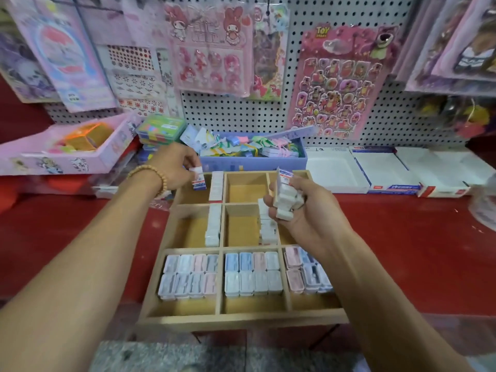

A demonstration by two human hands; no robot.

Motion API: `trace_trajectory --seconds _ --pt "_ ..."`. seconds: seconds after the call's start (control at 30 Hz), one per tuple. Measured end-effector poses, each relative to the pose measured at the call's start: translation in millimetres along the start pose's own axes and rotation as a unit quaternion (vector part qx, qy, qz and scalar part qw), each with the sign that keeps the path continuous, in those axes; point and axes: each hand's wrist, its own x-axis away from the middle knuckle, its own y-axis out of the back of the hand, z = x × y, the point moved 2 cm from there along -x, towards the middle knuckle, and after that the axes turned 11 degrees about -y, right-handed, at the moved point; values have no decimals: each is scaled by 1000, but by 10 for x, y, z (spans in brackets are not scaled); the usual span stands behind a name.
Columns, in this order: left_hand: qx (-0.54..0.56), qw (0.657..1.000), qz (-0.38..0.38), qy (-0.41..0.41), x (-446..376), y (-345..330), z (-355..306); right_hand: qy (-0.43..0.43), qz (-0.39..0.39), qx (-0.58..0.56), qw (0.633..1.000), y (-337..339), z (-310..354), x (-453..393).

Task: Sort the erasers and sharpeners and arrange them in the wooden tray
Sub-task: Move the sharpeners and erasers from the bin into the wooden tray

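A wooden tray (221,275) with nine compartments sits on the red counter. Its near row holds pastel sharpeners (188,276) in blue, pink and white. White erasers stand in rows (214,224) against the compartment walls of the middle and far rows. My left hand (175,166) pinches one white eraser (199,179) with a red and blue sleeve over the far left compartment. My right hand (298,202) grips a stack of several white erasers (285,198) above the right side of the tray.
A purple box of clips and tags (268,161) stands right behind the tray. Empty white cartons (381,170) lie at the back right. A pink box (61,151) sits at the back left. Sticker packs hang on the pegboard (241,111).
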Motion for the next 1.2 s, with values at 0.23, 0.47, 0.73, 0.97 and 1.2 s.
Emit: trace_trajectory --seconds 0.23,0.47,0.73,0.97,1.2 --pt "77 995 4 -59 22 33 -254 16 -27 -21 999 109 26 -44" --pt "0 986 110 -125 166 -543 -757 19 -15 -14 1000 97 9 86" --pt "-61 990 54 -111 173 -719 -762 35 -6 22 999 134 23 162" --pt "290 950 -83 -79 379 -376 -947 57 -6 112 992 90 -42 236" --pt "476 879 19 -39 599 -396 -1174 33 13 119 992 34 -90 295"
